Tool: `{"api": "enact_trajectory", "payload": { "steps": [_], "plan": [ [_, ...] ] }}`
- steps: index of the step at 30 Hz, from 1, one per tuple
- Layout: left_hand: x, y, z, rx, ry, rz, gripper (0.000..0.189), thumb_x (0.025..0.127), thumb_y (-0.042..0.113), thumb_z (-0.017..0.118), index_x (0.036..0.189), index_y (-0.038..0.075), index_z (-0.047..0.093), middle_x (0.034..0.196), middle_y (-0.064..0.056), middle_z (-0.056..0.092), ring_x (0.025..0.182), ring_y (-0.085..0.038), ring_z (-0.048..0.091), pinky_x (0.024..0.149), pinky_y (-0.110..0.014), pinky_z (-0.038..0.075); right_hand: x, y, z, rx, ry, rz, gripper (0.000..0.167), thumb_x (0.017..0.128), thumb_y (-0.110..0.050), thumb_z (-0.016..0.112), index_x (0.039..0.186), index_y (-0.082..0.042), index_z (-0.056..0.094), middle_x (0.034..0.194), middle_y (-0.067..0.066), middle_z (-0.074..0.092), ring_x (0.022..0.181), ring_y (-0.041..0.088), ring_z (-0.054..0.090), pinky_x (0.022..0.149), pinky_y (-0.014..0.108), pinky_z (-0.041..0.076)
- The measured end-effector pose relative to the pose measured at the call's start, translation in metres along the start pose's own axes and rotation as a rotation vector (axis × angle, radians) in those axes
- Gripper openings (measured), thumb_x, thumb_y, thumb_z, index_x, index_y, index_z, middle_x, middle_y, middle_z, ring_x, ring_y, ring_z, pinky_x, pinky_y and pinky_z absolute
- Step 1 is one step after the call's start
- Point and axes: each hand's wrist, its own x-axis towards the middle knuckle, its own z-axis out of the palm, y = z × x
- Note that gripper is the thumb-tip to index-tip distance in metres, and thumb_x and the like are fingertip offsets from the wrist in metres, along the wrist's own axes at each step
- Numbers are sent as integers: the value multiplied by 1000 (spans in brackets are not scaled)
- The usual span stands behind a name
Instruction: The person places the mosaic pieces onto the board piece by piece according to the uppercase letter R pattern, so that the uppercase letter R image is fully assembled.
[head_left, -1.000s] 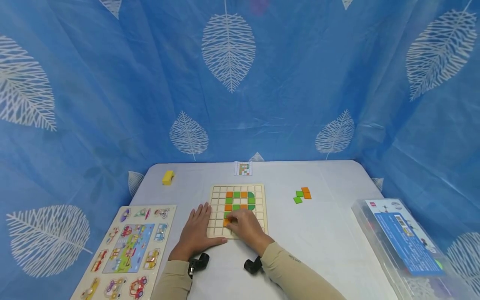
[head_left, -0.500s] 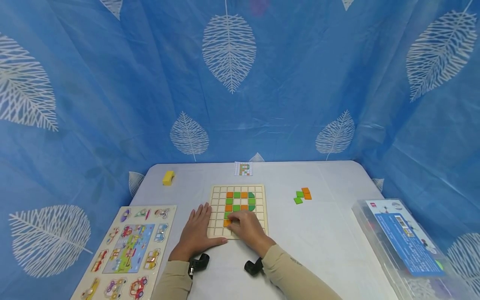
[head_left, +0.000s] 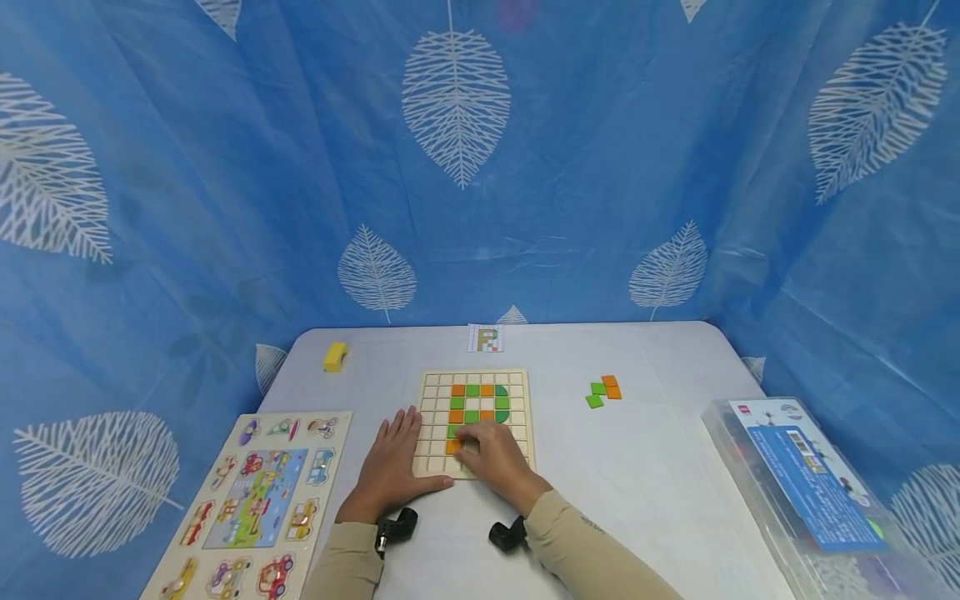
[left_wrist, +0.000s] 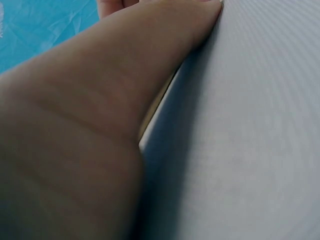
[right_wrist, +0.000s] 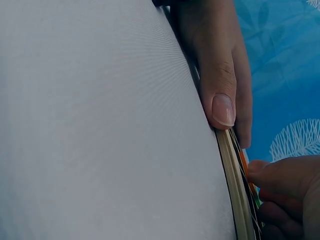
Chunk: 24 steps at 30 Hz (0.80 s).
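A square wooden grid board (head_left: 437, 446) lies on the table, with orange, green and dark green tiles set in its cells. My left hand (head_left: 392, 462) rests at the board's left side, fingers straight, thumb along the front edge. Over the lower part of the board, my right hand (head_left: 495, 457) has curled fingers and pinches at an orange tile (head_left: 453, 447) in the lower left of the pattern. In the right wrist view the right thumb (right_wrist: 280, 175) touches the tile at the board's edge. The right hand covers some cells.
Several loose green and orange tiles (head_left: 613, 392) lie right of the board. A pattern card (head_left: 486, 337) is at the table's back edge, a yellow block (head_left: 335, 357) at back left. A vehicle puzzle board (head_left: 326, 433) lies left, a clear plastic box (head_left: 750, 483) right.
Both hands stay almost still. The right hand remains at the orange tile, and the board and loose tiles keep their places.
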Motion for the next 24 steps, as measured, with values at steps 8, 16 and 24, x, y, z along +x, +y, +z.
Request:
{"api": "enact_trajectory", "payload": {
  "steps": [8, 16, 24],
  "plan": [
    [0, -1, 0, -2, -2, 2, 138, 71, 94, 63, 165, -2, 28, 171, -17, 24, 158, -35, 15, 127, -51, 10, 0, 0, -5, 28, 9, 19, 28, 87, -6, 88, 113, -3, 80, 107, 1, 77, 101, 12, 71, 90, 33, 59],
    [-1, 0, -1, -20, 16, 21, 137, 72, 91, 67, 164, -4, 29, 170, -18, 26, 158, -35, 17, 127, -52, 12, -4, 5, -22, 24, 38, 109, 28, 88, -6, 87, 114, -3, 79, 109, 3, 76, 99, 14, 71, 87, 32, 60],
    [0, 1, -3, -27, 5, 21, 136, 72, 88, 69, 164, -3, 28, 171, -17, 24, 158, -34, 17, 127, -51, 11, -3, 24, -44, 1, 129, 102, 32, 86, -5, 89, 116, -2, 78, 108, 5, 76, 102, 20, 72, 88, 36, 60]
  ]
}}
